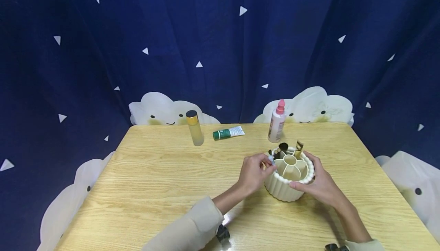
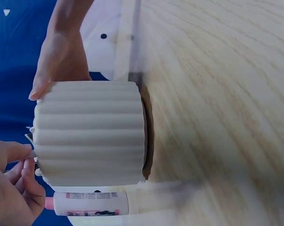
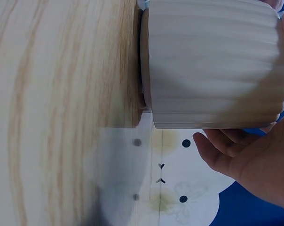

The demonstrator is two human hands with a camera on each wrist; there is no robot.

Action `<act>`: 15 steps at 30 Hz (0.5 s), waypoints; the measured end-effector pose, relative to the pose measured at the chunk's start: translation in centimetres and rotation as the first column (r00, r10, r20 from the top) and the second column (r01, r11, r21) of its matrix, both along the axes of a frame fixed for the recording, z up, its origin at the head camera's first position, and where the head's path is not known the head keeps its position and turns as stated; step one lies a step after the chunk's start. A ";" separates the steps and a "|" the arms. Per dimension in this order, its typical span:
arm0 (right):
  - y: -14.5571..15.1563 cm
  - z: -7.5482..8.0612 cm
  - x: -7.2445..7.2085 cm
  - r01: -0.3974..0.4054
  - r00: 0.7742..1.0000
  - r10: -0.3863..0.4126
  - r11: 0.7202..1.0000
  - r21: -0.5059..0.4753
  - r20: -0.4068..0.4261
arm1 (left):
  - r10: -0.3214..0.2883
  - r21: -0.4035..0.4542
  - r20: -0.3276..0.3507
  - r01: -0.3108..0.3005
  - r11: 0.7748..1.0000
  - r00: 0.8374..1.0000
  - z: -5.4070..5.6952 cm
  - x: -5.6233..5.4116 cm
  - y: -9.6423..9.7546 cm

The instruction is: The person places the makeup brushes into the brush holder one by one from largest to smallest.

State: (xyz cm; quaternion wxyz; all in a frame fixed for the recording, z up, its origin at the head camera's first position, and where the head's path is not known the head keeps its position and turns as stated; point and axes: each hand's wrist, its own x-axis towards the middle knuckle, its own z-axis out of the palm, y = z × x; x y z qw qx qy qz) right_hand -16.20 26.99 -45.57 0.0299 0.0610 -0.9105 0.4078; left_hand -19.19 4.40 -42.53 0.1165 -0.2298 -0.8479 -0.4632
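Note:
A round cream organizer (image 1: pixel 282 190) with ribbed sides, a beaded rim and several compartments stands on the table. In the head view, my left hand (image 1: pixel 253 174) pinches a small light-blue item (image 1: pixel 272 159) at its left rim; the item's kind cannot be made out, its lower part hidden. Around the organizer's right side curves my right hand (image 1: pixel 322 185), thumb on the front rim and fingers behind. A dark-bristled makeup brush (image 1: pixel 283 146) and other slim items stand in the back left compartments. At the back right stands a gold and dark item (image 1: pixel 299 149).
Behind the organizer stands a white bottle with a pink cap (image 1: pixel 276 125). A green and white tube (image 1: pixel 228 133) lies near the back edge of the wooden table (image 1: pixel 154 178). Left of it is a yellowish bottle with a black and gold cap (image 1: pixel 195 128). A blue curtain (image 1: pixel 220 33) hangs behind.

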 end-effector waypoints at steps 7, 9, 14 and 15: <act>-0.1 0.3 -0.2 -0.008 1.000 0.008 1.000 -0.002 -0.003 | 0.048 0.104 0.099 -0.058 0.993 0.994 -0.7 0.0 0.5; -0.1 0.4 -0.1 -0.013 1.000 0.013 1.000 -0.001 -0.003 | 0.034 0.132 0.142 -0.053 0.990 0.989 -0.7 0.0 0.5; 0.0 0.7 0.0 -0.019 1.000 0.019 0.999 0.030 -0.005 | -0.058 0.215 0.207 0.013 0.977 0.977 -0.9 -0.4 -0.5; 0.0 0.7 0.0 -0.020 1.000 0.020 0.999 0.039 -0.005 | -0.076 0.225 0.215 0.026 0.974 0.974 -1.0 -0.5 -1.0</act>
